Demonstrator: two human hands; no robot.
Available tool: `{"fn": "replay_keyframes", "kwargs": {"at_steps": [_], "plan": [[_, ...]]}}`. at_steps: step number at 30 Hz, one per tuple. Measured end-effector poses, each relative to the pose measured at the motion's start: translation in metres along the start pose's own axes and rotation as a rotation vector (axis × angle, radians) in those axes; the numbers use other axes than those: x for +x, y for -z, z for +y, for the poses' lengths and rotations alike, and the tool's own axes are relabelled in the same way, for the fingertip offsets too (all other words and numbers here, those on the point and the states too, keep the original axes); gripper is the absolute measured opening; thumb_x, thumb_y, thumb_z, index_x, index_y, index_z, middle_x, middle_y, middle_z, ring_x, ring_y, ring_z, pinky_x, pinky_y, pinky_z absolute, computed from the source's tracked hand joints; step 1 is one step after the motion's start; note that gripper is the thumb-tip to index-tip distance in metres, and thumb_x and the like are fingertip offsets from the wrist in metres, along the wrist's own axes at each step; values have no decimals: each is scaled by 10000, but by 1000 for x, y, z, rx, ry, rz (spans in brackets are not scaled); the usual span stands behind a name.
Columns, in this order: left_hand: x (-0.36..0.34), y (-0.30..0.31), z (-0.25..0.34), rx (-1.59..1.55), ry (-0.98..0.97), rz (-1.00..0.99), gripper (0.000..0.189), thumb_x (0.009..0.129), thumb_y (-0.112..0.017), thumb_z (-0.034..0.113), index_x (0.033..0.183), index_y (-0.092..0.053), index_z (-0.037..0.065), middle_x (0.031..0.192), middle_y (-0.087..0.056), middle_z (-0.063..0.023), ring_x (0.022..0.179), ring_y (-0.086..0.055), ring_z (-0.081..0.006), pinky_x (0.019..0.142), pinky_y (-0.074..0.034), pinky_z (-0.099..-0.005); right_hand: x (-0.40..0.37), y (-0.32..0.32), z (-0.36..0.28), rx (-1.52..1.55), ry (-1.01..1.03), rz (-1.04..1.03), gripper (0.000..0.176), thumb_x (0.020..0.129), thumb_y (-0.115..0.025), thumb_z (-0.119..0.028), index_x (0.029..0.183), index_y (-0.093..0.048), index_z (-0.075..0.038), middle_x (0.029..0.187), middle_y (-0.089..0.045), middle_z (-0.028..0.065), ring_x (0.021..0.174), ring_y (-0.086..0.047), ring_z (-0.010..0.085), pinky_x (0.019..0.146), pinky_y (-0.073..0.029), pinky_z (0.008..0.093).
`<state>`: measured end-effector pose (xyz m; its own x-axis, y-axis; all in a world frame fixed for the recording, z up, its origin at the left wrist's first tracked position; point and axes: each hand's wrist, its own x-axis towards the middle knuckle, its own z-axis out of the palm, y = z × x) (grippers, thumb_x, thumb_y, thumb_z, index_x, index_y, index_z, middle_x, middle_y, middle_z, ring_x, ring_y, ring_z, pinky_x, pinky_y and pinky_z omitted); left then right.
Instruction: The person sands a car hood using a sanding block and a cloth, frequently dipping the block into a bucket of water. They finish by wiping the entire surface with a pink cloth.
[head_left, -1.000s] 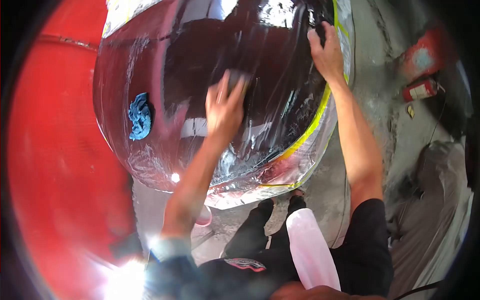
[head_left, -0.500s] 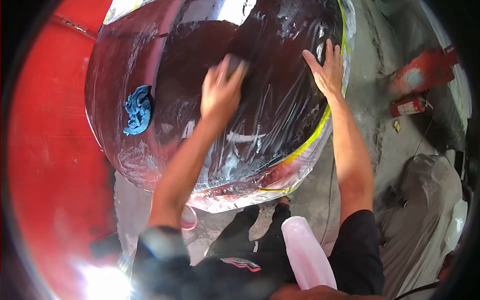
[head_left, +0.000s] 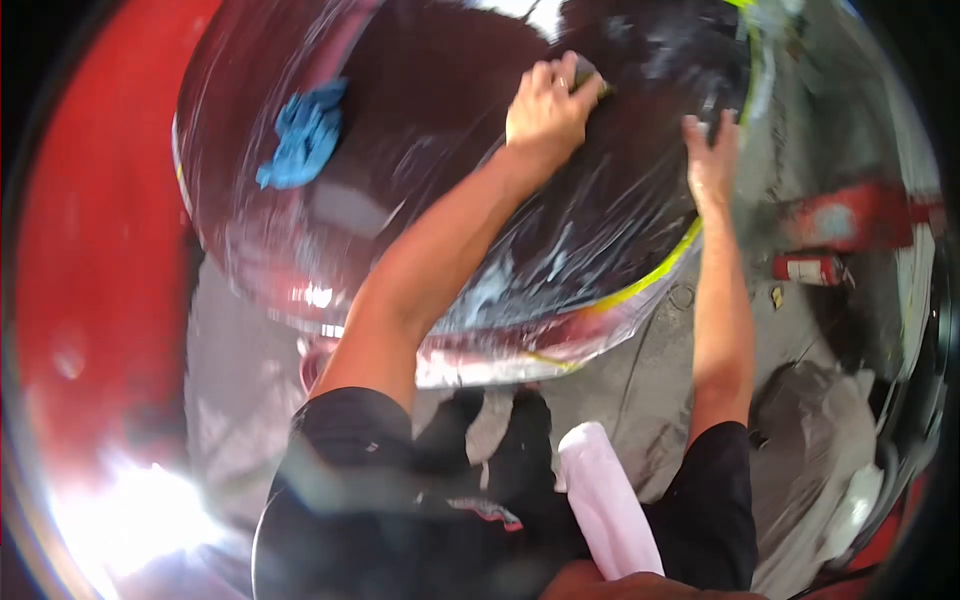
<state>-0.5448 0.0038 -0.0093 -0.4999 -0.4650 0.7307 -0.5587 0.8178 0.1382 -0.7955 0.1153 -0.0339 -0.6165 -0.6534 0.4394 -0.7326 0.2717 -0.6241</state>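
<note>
A dark, glossy car panel (head_left: 430, 110) with wet, milky streaks fills the upper middle. My left hand (head_left: 545, 112) is closed round a small dark sanding pad (head_left: 586, 72) with a yellowish edge, pressed to the panel; the fingers partly hide it. Farther right, my right hand (head_left: 712, 165) rests at the panel's edge with its fingers apart, slightly blurred, and holds nothing. Yellow masking tape (head_left: 650, 280) and clear plastic film run along that edge. To the left, a crumpled blue cloth (head_left: 305, 135) lies on the panel.
A red surface (head_left: 100, 200) stands along the left. On the concrete floor at right are a fire extinguisher (head_left: 810, 268) and a red metal piece (head_left: 850, 218). Grey sheeting (head_left: 800, 430) drapes something lower right. A pinkish bucket (head_left: 312, 362) sits under the panel's front.
My left hand has moved right across the panel with the pad. My right hand has shifted slightly along the edge, toward me. The whole view has also shifted.
</note>
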Motion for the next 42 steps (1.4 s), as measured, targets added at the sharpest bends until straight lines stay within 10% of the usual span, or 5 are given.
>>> {"fn": "replay_keyframes", "kwargs": {"at_steps": [8, 22, 28, 32, 42], "plan": [[-309, 176, -4, 174, 458, 27, 432, 704, -780, 39, 1127, -755, 124, 1403, -561, -242, 1127, -617, -388, 934, -503, -449, 2, 4, -23, 86, -53, -124, 1008, 921, -606, -603, 1536, -247, 111, 1607, -239, 309, 1502, -246, 371, 1233, -192, 417], [-281, 141, -3, 525, 1375, 459, 370, 973, -627, 197, 1326, -646, 86, 1446, -499, -278, 1171, -501, -466, 1023, -419, -522, 2, 1, -10, 29, -41, -142, 1009, 916, -539, -690, 1560, -262, 36, 1596, -241, 328, 1498, -220, 428, 1229, -193, 474], [-283, 195, 46, 162, 1117, -103, 400, 975, -605, 192, 1357, -613, 75, 1391, -525, -317, 1237, -542, -471, 1060, -408, -540, 5, -8, -1, -77, -58, -73, 1023, 877, -488, -785, 1560, -330, -40, 1558, -301, 349, 1445, -323, 469, 1191, -273, 496], [-295, 214, 84, 53, 1111, 58, 386, 991, -583, 196, 1341, -604, 35, 1290, -616, -302, 1213, -580, -463, 1039, -449, -493, 4, -7, -8, -98, -31, -80, 1011, 883, -474, -781, 1557, -333, -41, 1552, -310, 351, 1444, -325, 471, 1187, -279, 496], [-529, 358, 81, 270, 2159, 192, 451, 931, -605, 400, 1257, -695, 102, 1204, -707, -177, 1161, -660, -352, 1010, -494, -413, 22, -41, -4, -522, 197, 174, 761, 859, -659, -529, 1402, -490, -24, 1323, -512, 345, 1193, -544, 482, 972, -466, 544]]}}
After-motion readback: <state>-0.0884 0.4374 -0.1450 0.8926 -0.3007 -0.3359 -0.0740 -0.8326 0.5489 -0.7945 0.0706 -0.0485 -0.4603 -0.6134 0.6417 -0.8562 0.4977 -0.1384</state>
